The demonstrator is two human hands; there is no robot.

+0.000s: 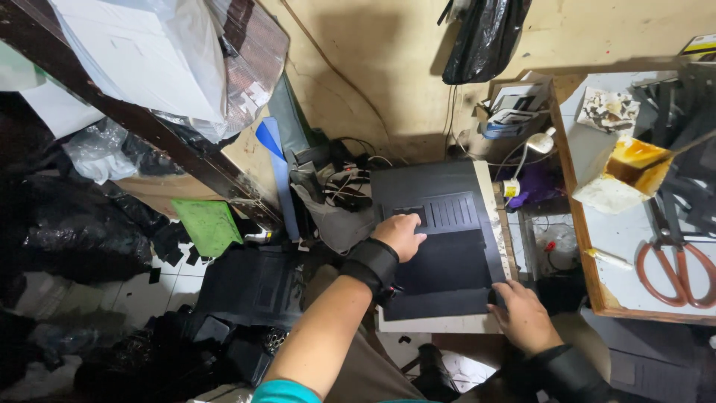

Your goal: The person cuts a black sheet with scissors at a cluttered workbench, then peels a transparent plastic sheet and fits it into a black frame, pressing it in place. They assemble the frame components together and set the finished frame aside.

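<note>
fingers of the left hand lie flat and slightly spread, pressing on the dark flat fabric sheet with stitched ribbed panel, near its left edge. right hand at the sheet's near right corner, fingers curled on the edge; pinching or just resting, cannot tell.

head view: sheet lies on a pale rectangular board, covering most of it; pale strip shows along the right and near edges. metal ruler-like strip runs along the board's right edge.

judgement: keep the left palm flat so the sheet doesn't creep, square the near right corner to the board edge, smooth outward from the ribbed panel.

side table right: orange-handled scissors, well apart.
</note>
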